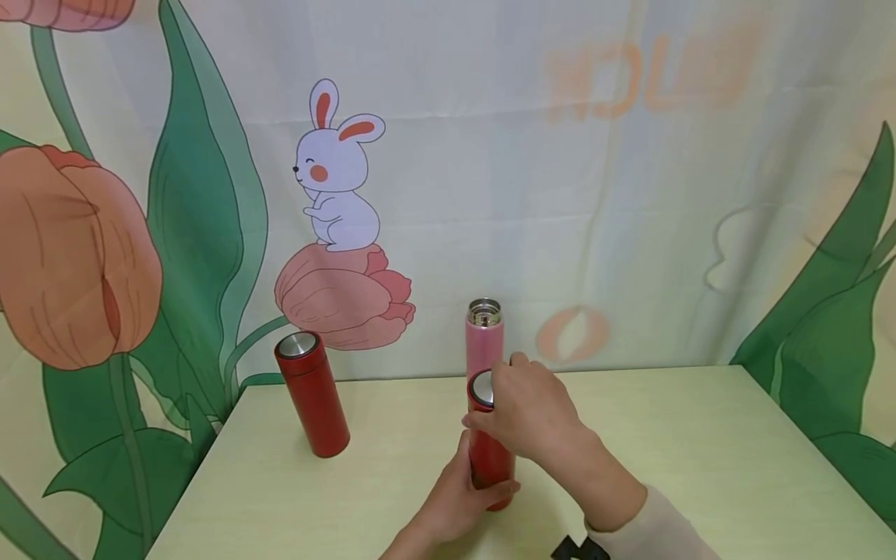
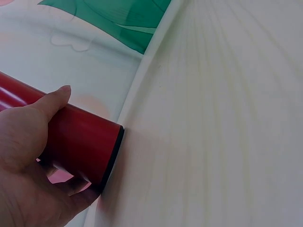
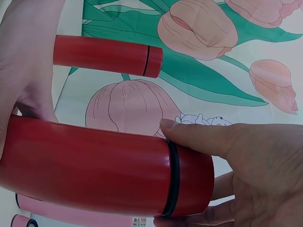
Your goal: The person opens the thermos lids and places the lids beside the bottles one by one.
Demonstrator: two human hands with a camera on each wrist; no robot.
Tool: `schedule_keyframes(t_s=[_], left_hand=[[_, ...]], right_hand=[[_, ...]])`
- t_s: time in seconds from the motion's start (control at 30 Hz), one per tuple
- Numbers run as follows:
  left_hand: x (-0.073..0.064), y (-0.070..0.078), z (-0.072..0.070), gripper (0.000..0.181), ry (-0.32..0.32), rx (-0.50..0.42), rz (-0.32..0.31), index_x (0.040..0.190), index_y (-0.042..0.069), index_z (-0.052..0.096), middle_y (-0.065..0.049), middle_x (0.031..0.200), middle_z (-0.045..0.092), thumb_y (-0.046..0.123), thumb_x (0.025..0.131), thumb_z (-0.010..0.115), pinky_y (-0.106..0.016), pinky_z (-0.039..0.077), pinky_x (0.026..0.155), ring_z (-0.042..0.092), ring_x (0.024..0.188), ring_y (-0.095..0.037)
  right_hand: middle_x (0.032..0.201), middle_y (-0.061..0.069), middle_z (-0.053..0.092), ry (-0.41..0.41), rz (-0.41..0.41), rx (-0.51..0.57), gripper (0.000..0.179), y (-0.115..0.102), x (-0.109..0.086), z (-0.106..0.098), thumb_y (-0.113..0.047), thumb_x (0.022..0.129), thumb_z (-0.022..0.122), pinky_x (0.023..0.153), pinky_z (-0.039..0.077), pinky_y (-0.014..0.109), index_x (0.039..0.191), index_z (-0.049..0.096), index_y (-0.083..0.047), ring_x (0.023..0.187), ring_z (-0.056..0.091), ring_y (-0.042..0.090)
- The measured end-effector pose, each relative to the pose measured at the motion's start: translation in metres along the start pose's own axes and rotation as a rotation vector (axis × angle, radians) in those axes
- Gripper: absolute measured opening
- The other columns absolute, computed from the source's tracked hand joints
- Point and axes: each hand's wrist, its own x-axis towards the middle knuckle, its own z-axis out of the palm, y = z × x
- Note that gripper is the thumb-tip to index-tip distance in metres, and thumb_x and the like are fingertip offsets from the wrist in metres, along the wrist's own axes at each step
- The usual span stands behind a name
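A red thermos [image 1: 492, 459] with a silver-topped lid stands on the table, near its middle. My left hand [image 1: 458, 498] grips its lower body, the thumb along one side and fingers round the other, as the left wrist view shows on the red thermos [image 2: 90, 142]. From above, my right hand [image 1: 535, 404] holds the lid; in the right wrist view its thumb and fingers span the red lid [image 3: 196, 182] beyond a black ring. Directly behind stands a pink thermos [image 1: 484, 346] with its metal mouth uncovered, its lower part hidden.
Another red thermos [image 1: 315, 397], lid on, stands at the left of the table [image 1: 392, 451]. A small pink piece with a black rim [image 3: 21, 221] shows at the right wrist view's lower corner. A printed curtain [image 1: 448, 194] hangs behind the table.
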Motion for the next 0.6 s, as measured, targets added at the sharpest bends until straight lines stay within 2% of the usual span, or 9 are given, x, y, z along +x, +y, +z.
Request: schedule_keyframes(t_s=[0.27,0.43,0.6], left_hand=[[0.0025,-0.0020,0.0004,0.083,-0.004,-0.012,-0.028,0.152,0.029,0.028,0.005,0.137,0.059,0.048,0.090,0.079,-0.051,0.046,0.114,0.056,0.128,-0.017],[0.0012,-0.0007,0.0002,0.080,-0.007,-0.014,-0.030,0.151,0.028,0.029,0.004,0.136,0.060,0.044,0.091,0.079,-0.050,0.047,0.112,0.057,0.126,-0.017],[0.0014,-0.0026,-0.0001,0.079,-0.001,-0.006,-0.025,0.150,0.028,0.030,0.004,0.134,0.060,0.043,0.090,0.080,-0.049,0.049,0.110,0.058,0.124,-0.017]], right_hand=[[0.082,0.007,0.054,0.006,-0.045,0.012,0.050,0.0028,-0.0008,-0.0001,-0.043,0.079,0.089,0.058,0.048,0.030,0.097,0.066,-0.002,0.070,0.053,0.020],[0.084,0.007,0.056,-0.007,-0.077,0.027,0.049,0.0045,-0.0006,-0.0010,-0.039,0.081,0.088,0.060,0.049,0.030,0.103,0.066,-0.001,0.073,0.054,0.020],[0.084,0.006,0.058,-0.027,-0.115,0.060,0.042,0.0063,0.0009,-0.0038,-0.033,0.082,0.087,0.062,0.050,0.030,0.100,0.065,-0.003,0.074,0.056,0.020]])
